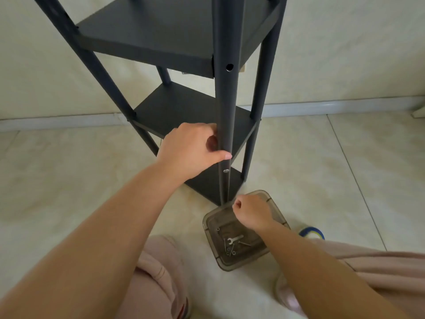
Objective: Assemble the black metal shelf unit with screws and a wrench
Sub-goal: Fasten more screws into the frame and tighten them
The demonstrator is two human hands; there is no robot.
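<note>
The shelf unit [184,107] stands upright on the tiled floor [69,180]. The left hand [190,150] grips its near post [226,111]; rigid, smooth metal, probably top-heavy. The right hand [251,212], fingers curled, hovers over the tray [279,214] holding the wrench [234,239]; whether it holds anything, I cannot tell.

No writing can be read — no label, brand or number; nothing legible on any surface.
</note>
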